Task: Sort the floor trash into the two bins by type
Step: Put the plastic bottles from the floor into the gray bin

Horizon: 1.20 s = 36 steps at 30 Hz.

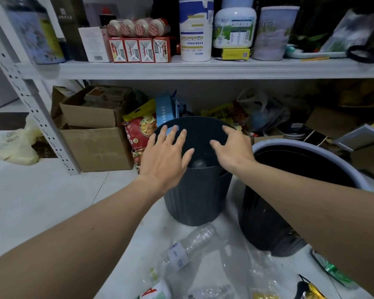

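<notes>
Left hand: the left hand point(164, 156) is spread wide and flat over the near rim of the small dark bin point(199, 190). It holds nothing.
Right hand: the right hand point(231, 147) is spread wide too, with its fingers on the far right rim of the same bin. It holds nothing.
Trash: the clear bottle point(190, 247) lies on its side on the floor point(52, 201), just in front of the small bin. Soft clear wrap point(257, 264) and a green wrapper point(333, 270) lie near it.
Second bin: the big bin point(307, 169) with the pale rim stands just to the right of the small one.
What could go wrong: a push on the rim could tip the light small bin. It could bump the big bin or roll over the bottle.
Tight spots: the shelf point(203, 69) hangs low over both bins. A box point(95, 145) and a red snack bag point(138, 130) crowd the left and back.
Open room: the bare floor to the left looks free for sliding the bin.
</notes>
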Each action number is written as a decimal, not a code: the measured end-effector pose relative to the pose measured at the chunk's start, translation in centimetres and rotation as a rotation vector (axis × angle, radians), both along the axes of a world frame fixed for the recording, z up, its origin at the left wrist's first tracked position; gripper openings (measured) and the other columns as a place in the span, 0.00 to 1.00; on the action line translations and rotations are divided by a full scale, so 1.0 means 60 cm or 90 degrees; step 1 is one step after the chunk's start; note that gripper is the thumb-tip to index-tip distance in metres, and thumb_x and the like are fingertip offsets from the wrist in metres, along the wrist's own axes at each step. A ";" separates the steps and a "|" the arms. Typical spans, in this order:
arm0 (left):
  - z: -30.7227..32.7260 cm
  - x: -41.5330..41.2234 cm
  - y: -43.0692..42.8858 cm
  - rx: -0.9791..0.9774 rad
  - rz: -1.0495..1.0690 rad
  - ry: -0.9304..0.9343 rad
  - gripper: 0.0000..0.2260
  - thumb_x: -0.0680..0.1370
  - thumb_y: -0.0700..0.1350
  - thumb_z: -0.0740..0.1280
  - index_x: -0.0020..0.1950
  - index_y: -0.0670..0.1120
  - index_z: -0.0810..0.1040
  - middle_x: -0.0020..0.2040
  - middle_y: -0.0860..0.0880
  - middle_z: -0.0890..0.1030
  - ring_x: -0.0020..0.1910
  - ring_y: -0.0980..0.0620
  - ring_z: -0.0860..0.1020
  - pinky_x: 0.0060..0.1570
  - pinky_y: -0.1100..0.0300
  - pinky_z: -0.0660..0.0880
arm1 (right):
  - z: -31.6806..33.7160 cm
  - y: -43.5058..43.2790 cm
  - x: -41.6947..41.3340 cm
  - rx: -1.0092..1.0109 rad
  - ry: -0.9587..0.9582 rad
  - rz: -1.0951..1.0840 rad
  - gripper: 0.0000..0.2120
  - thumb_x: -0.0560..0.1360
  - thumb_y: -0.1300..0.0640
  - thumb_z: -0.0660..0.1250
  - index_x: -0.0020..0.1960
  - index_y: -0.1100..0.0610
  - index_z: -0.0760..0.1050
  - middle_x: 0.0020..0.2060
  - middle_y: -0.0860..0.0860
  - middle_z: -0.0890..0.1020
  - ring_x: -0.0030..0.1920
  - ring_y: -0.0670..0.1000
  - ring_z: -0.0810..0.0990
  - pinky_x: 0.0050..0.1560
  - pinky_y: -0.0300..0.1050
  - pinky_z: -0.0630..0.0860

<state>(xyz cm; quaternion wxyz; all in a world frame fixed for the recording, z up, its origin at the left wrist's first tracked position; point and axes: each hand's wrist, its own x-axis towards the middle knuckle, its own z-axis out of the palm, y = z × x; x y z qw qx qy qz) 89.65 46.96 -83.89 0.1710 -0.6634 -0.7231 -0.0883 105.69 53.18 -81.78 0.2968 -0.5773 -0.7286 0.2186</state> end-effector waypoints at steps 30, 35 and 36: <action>-0.058 0.536 -0.141 0.065 -0.369 -0.120 0.27 0.80 0.56 0.53 0.75 0.45 0.64 0.73 0.42 0.68 0.74 0.41 0.64 0.69 0.44 0.64 | -0.049 -0.247 0.558 0.116 -0.497 -0.031 0.31 0.80 0.40 0.56 0.78 0.54 0.56 0.75 0.53 0.64 0.73 0.55 0.63 0.70 0.50 0.60; -0.128 0.613 -0.171 0.015 -0.383 -0.107 0.26 0.80 0.57 0.54 0.76 0.46 0.64 0.74 0.43 0.67 0.74 0.43 0.62 0.70 0.46 0.64 | -0.125 -0.288 0.633 0.030 -0.457 -0.048 0.33 0.80 0.40 0.56 0.79 0.53 0.53 0.76 0.52 0.62 0.75 0.53 0.59 0.71 0.47 0.57; -0.142 0.624 -0.176 0.004 -0.376 -0.107 0.26 0.80 0.57 0.54 0.76 0.47 0.63 0.74 0.43 0.67 0.74 0.43 0.62 0.70 0.46 0.63 | -0.143 -0.295 0.644 0.011 -0.447 -0.052 0.32 0.80 0.40 0.56 0.79 0.53 0.53 0.76 0.52 0.62 0.75 0.53 0.59 0.71 0.47 0.58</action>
